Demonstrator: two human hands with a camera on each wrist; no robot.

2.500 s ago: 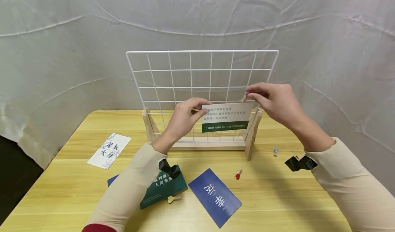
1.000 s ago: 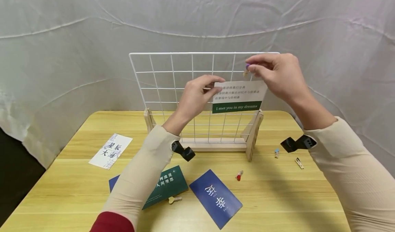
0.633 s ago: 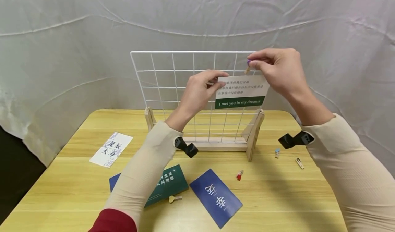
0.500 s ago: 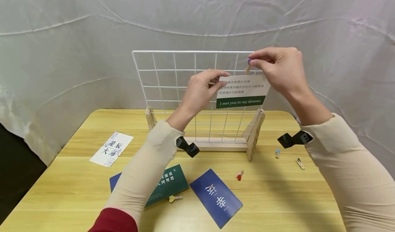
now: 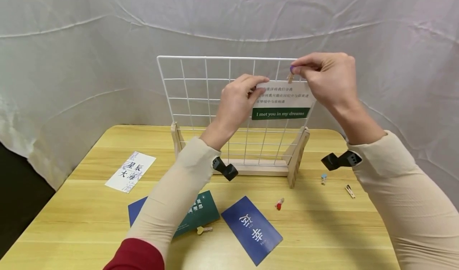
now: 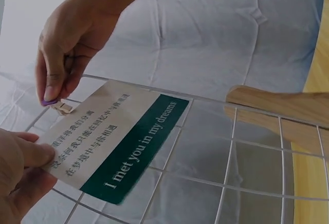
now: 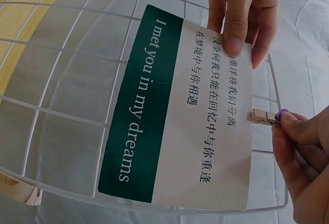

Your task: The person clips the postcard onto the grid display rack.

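Observation:
My left hand (image 5: pixel 236 98) pinches the upper left corner of a white and green card (image 5: pixel 279 113) that reads "I met you in my dreams". The card lies against the upper right part of a white wire grid (image 5: pixel 215 57), which stands in a wooden base (image 5: pixel 295 158). My right hand (image 5: pixel 331 74) pinches a small wooden clothespin (image 5: pixel 291 77) by its purple-headed end. In the right wrist view the tip of the clothespin (image 6: pixel 64 109) meets the card's top edge (image 7: pixel 239 147); whether it bites on card and wire I cannot tell.
On the wooden table lie a white card (image 5: pixel 130 172), a blue card (image 5: pixel 252 230), a green card (image 5: pixel 202 212) and another blue card (image 5: pixel 136 210) partly under the left sleeve. Clothespins with yellow (image 5: pixel 203 230), red (image 5: pixel 279 203), blue (image 5: pixel 324 179) and black (image 5: pixel 350 191) parts lie about.
Both hands have risen with the card and clothespin, shifting somewhat right, from the grid's lower part to near its top right. A black-marked clothespin at the right has come into view.

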